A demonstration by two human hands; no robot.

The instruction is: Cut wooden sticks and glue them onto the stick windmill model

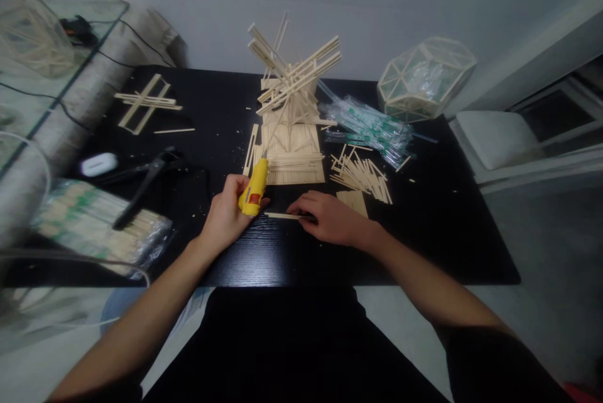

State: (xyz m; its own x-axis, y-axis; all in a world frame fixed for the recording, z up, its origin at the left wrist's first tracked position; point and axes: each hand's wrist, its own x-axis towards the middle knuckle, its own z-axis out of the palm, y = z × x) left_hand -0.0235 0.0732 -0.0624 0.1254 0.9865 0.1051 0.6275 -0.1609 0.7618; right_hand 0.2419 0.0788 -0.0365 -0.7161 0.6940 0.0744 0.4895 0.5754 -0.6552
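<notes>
My left hand (230,208) is wrapped round a yellow hot glue gun (255,189), its nozzle tipped up and away from me. Low over the black table, my right hand (325,218) has its fingers closed on a thin wooden stick (282,216) that points left toward the glue gun. Just beyond both hands stands a windmill model (294,108) built of wooden sticks, with crossed blades on top. Loose sticks lie across its slatted base (294,172). A small slatted wooden panel (352,202) lies partly behind my right hand.
Right of the model are a pile of short sticks (362,176), plastic wrappers (372,127) and a geometric frame (426,80). On the left lie a cross-shaped stick piece (146,103), a white case (98,164), a black tool (146,183) and packed sticks (94,221).
</notes>
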